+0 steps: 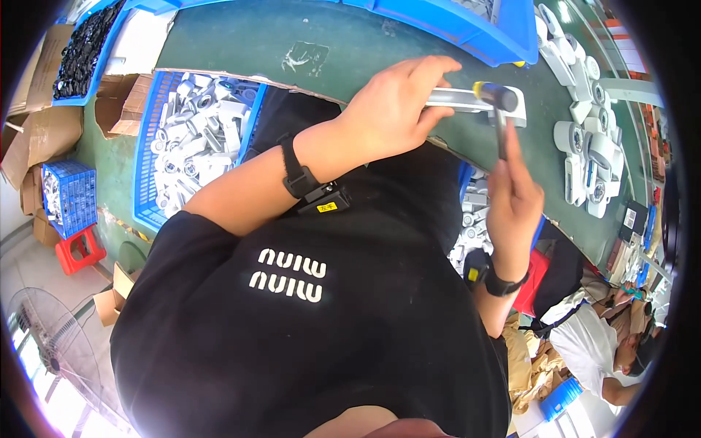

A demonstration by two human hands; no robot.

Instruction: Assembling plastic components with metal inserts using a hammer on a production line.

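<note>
"White bar-shaped part (467, 100), that was the thing in hand, right? Where was it?"

"Over the green surface (241, 44), near its front edge, pointing out to the person's right. I couldn't tell whether it lay on the surface or was held just above."

"And the hands?"

"Both were busy. The left hand (391, 106) gripped one end of the part between thumb and fingers. The right hand (515, 208) was closed around the handle of a small hammer (502, 100), with a finger stretched along it."

"Did the hammer touch the part?"

"Its dark head, yellow at one end, overlapped the far end of the part from above, but contact was impossible to make out."

"What else was around?"

"To the right, a cluster of similar white pieces (600, 146) lay on the surface. Beyond the hands stood a blue bin (504, 45). On the left, near the elbow, a blue crate (148, 157) held a jumble of white and grey pieces (193, 135)."

"Anyone nearby?"

"A person in a white shirt (584, 343) was at the lower right, well apart from the hammer."
</note>
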